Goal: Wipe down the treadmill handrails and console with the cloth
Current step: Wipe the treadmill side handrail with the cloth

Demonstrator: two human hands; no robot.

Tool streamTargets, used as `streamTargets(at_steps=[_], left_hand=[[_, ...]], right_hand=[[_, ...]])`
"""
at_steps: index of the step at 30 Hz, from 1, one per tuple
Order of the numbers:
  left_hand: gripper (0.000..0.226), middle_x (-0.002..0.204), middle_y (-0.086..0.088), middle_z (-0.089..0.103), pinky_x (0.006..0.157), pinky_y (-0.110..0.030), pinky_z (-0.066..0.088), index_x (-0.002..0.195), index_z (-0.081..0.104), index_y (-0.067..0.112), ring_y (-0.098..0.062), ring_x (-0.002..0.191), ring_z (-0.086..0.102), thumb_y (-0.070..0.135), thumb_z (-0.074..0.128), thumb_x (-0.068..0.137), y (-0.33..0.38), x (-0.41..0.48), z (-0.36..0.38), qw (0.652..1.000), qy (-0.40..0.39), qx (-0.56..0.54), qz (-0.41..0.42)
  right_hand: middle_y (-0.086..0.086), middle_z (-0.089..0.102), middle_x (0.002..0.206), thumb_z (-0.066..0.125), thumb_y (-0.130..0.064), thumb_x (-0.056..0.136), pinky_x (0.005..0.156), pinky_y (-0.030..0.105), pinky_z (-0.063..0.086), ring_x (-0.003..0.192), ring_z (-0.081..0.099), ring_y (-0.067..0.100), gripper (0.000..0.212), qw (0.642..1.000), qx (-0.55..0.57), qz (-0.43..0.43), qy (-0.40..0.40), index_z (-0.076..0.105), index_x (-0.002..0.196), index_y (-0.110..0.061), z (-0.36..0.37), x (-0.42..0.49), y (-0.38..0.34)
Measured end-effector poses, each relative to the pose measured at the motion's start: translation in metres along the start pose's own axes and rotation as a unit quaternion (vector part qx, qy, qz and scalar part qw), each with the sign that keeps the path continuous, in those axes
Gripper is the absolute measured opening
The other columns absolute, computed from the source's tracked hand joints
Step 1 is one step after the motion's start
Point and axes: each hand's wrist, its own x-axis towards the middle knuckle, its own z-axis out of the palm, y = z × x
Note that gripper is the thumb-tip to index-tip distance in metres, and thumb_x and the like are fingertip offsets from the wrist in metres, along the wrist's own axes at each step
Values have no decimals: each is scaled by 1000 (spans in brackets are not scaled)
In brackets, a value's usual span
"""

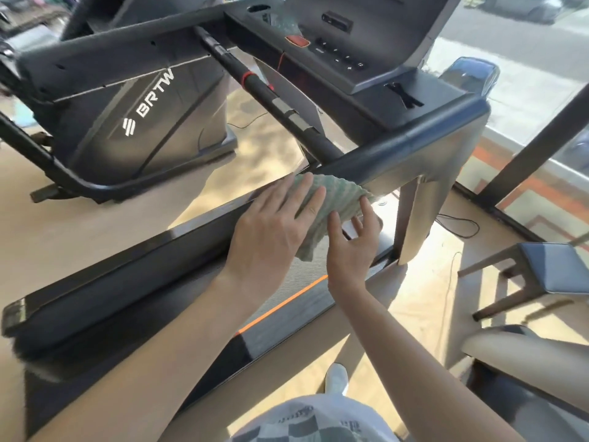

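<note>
A green ribbed cloth [338,199] lies against the near end of the treadmill's dark handrail [398,151]. My left hand [274,224] rests flat on the cloth with its fingers straight. My right hand [350,247] comes in from the lower right with its fingers spread, and the fingertips touch the cloth's lower edge. The console [344,52], with its buttons and a red safety key, sits up and behind the rail. A black crossbar [255,82] with a red ring runs below the console.
The belt and deck [280,307], marked by an orange stripe, pass under my arms. A second machine marked BRTW [143,100] stands to the left. At the right are a padded stool [548,269], a floor cable [459,224] and a window frame [541,141].
</note>
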Motion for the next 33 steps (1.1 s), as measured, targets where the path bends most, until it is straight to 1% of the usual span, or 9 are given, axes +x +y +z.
streamTargets(at_steps=[3,6,8,11,16,20,24,30,33], left_hand=[[69,166,-9,29,121,-42,32,159,30,16,-29,150,33,15,59,97,-17,-35,-3,1000,22,-3,-7],[59,164,-11,34,119,-43,34,157,34,15,-31,148,37,7,47,100,-33,-68,-6,999,52,-4,-12],[55,162,-12,37,119,-44,35,156,37,13,-31,147,39,6,43,101,-42,-88,-7,998,68,-3,-14],[53,162,-13,37,120,-45,33,156,38,11,-33,147,39,5,36,103,-54,-116,-11,996,82,-2,-21],[54,162,-14,37,119,-48,34,156,37,10,-34,148,38,4,35,103,-71,-159,-17,995,95,1,-38],[56,161,-13,39,118,-47,34,156,38,12,-32,147,39,4,51,102,-86,-188,-18,992,111,-3,-64],[62,156,-11,47,117,-46,36,151,47,13,-31,142,47,19,69,94,-105,-216,-22,987,120,-23,-103],[60,145,-8,59,108,-41,46,141,60,14,-27,133,56,37,78,90,-131,-263,-17,961,184,-93,-182],[62,144,-7,59,104,-41,52,140,61,10,-24,128,60,39,81,89,-137,-282,-10,932,225,-176,-223]], right_hand=[[-2,43,148,70,-15,95,89,6,48,136,47,18,56,1000,8,-14,-14,47,146,-23,12,-35,-1],[3,41,150,70,-10,95,87,1,43,139,43,22,57,999,-3,-37,-21,46,146,-18,24,-66,2],[4,39,151,70,-10,95,95,9,47,141,41,20,57,999,-14,-45,-28,46,145,-22,32,-85,4],[3,36,153,70,-10,95,106,36,52,144,37,12,58,997,-18,-53,-46,43,142,-31,41,-110,10],[3,32,157,70,-9,94,112,44,46,148,31,12,64,993,-50,-90,-63,42,151,-15,55,-146,19],[8,31,160,76,-16,91,115,53,39,151,26,19,72,976,-111,-168,-87,40,153,-17,60,-168,28],[19,32,158,81,-21,86,123,36,25,150,27,33,71,936,-176,-282,-120,48,148,-10,64,-184,24],[19,47,151,81,-24,87,120,59,24,146,31,43,58,820,-252,-464,-220,60,138,-7,81,-191,11],[14,52,149,77,-32,90,121,57,21,145,37,39,53,768,-278,-509,-273,62,138,-12,91,-193,0]])
